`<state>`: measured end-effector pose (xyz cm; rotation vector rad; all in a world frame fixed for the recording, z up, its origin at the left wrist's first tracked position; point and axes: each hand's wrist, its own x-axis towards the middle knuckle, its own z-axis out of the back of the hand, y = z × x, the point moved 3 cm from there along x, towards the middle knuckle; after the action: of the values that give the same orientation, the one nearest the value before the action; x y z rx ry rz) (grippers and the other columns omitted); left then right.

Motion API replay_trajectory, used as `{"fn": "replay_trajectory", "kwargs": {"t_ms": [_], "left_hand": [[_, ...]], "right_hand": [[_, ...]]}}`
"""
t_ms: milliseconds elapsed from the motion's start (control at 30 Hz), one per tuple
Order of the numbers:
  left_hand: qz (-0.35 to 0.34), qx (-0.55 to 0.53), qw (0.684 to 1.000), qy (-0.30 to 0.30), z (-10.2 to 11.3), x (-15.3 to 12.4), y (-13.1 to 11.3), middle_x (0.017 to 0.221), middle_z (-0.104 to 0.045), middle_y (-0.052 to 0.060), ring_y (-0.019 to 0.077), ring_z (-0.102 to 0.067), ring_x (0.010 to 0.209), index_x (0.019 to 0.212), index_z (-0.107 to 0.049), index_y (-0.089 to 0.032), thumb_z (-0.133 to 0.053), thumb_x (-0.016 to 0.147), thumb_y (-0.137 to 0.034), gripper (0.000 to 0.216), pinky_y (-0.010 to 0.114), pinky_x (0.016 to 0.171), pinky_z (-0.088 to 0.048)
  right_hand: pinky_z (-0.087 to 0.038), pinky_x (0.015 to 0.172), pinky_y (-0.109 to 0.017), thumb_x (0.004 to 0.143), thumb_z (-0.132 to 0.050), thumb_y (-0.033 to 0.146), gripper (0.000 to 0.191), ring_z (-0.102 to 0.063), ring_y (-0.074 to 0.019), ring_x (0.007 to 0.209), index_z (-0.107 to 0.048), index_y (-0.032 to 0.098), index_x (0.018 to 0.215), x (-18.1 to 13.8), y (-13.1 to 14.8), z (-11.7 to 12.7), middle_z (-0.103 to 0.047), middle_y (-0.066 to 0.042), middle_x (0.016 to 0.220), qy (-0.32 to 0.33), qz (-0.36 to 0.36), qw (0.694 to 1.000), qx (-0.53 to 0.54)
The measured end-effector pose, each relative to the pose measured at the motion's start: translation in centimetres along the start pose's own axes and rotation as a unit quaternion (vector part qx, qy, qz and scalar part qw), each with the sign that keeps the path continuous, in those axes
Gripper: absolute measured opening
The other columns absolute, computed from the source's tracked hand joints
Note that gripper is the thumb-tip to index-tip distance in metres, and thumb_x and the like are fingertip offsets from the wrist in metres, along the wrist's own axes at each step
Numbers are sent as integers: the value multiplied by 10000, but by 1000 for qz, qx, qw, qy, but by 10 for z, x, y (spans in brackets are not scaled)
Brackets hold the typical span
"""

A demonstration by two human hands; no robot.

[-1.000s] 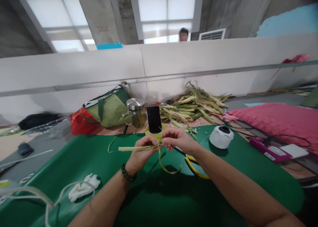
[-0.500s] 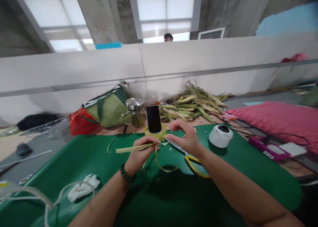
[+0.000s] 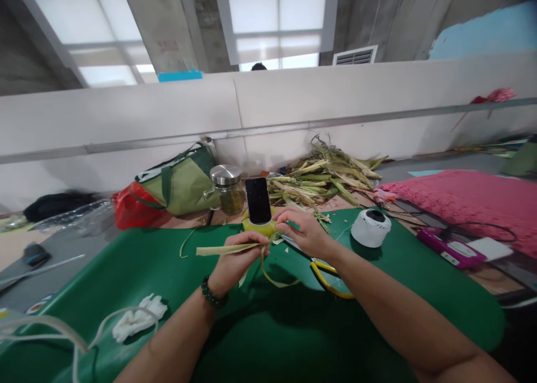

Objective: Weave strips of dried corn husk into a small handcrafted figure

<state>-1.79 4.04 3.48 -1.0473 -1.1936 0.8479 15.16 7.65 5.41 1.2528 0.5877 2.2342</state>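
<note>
In front of the phone (image 3: 258,201) and to its right, the scissors (image 3: 322,278) lie on the green mat (image 3: 293,335). In front of the phone, slightly left, the left hand (image 3: 241,254) pinches the leaf strip (image 3: 213,250); a thin tail (image 3: 277,284) hangs below. The strip is probably very light and bendable, but may split lengthwise, so a gentle, flat pinch beside the thumb seems best. The right hand (image 3: 305,230) is just right of the phone; whether its fingertips hold something, I cannot tell. Behind, also right, is the leaf pile (image 3: 327,176).
</note>
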Motion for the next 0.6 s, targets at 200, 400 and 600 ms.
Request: {"fn": "replay_trajectory", "kwargs": {"t_ms": [200, 400, 600], "left_hand": [[45, -106, 993, -16, 1, 1, 4, 608, -663, 15, 141, -620, 586, 677, -676, -160, -788, 600, -214, 147, 251, 578, -509], [107, -195, 974, -52, 1, 1, 3, 616, -659, -4, 105, -610, 570, 629, -647, -159, -849, 504, -210, 243, 212, 573, -512], [104, -193, 975, -37, 2, 1, 5, 619, -651, -15, 111, -615, 584, 645, -637, -168, -840, 529, -184, 234, 226, 582, -509]], "right_hand": [[-458, 835, -352, 830, -559, 463, 307, -604, -202, 892, -601, 183, 712, 3, -7, 4, -675, -85, 934, -4, -101, 989, 106], [-490, 733, -293, 761, -482, 698, 553, -629, -157, 761, -622, 170, 845, 2, -27, 5, -681, -80, 897, -29, -264, 894, 362], [-476, 656, -259, 652, -739, 445, 474, -610, -131, 687, -616, 155, 1006, -2, -18, -11, -668, -28, 759, 90, -255, 874, 405]]}}
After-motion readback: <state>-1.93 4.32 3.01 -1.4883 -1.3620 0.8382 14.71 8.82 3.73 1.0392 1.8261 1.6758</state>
